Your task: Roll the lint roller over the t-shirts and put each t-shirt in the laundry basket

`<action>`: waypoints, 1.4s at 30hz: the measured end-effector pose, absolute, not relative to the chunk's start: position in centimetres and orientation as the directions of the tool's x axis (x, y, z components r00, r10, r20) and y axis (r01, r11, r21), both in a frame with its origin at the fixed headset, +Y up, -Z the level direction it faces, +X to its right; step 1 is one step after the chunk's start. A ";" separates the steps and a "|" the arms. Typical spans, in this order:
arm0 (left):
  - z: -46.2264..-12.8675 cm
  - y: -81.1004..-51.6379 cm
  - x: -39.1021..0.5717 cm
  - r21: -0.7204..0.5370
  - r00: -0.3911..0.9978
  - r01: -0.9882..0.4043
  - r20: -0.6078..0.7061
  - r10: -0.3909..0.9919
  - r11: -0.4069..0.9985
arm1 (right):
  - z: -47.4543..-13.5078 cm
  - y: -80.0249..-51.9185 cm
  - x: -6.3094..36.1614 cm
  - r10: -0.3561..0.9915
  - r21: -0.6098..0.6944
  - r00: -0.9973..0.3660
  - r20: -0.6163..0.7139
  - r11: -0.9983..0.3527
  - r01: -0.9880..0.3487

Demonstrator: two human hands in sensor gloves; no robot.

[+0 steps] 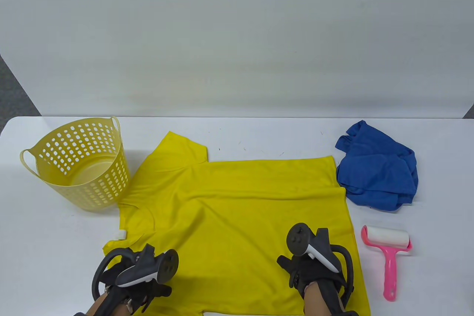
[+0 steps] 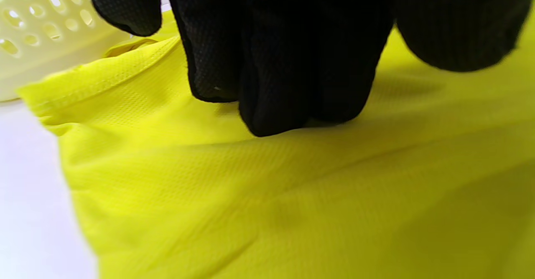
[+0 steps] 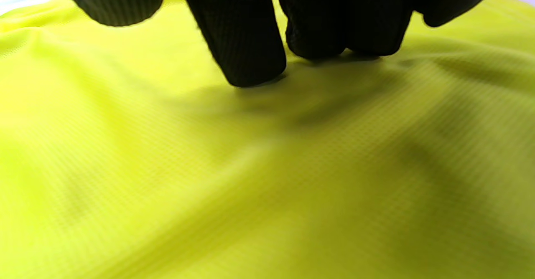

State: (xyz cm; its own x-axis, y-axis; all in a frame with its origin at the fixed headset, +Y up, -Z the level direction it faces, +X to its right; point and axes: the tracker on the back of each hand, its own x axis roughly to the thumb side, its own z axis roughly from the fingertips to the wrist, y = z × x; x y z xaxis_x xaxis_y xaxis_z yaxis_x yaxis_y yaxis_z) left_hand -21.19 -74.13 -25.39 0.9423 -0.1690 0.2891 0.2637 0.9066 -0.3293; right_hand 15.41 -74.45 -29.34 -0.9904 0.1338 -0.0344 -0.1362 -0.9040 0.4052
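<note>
Both gloved hands rest on a yellow t-shirt spread flat on the white table.

The bright yellow knit t-shirt (image 1: 237, 216) lies across the middle of the white table (image 1: 44, 249), its collar end just beside the pale yellow perforated plastic laundry basket (image 1: 79, 166), which stands upright at the left. The left hand (image 1: 135, 275) sits on the shirt's near left corner, the right hand (image 1: 314, 268) on its near right part. In the wrist views the left fingertips (image 2: 276, 112) press together onto the fabric, and the right fingertips (image 3: 250, 66) touch it, slightly spread; neither pinches cloth. A crumpled blue t-shirt (image 1: 377, 168) lies at the right, the pink-handled lint roller with white roll (image 1: 387, 253) near it, apart from the yellow shirt.
</note>
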 end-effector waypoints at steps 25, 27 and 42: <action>-21.5 -75.9 -15.8 -0.326 0.734 0.404 0.673 -0.091 0.855 | -30.2 -78.1 15.9 0.117 0.548 -0.992 -0.047 -0.827 -0.123; -21.3 -75.1 -15.5 -0.319 0.719 0.338 0.695 -0.024 0.885 | -30.2 -78.1 15.9 0.119 0.546 -0.992 -0.048 -0.828 -0.126; -24.9 -77.2 -18.7 -0.385 0.828 0.363 0.552 -0.103 0.849 | -30.1 -77.9 15.4 0.104 0.519 -0.994 -0.038 -0.848 -0.109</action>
State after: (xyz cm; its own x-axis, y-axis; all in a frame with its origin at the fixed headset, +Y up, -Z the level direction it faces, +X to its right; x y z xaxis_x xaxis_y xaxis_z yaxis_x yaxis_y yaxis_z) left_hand -18.66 -77.19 -24.89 0.8276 -0.1030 0.5518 0.3625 0.8486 -0.3854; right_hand 15.37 -77.85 -30.14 -0.9938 0.1045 -0.0384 -0.1092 -0.8476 0.5193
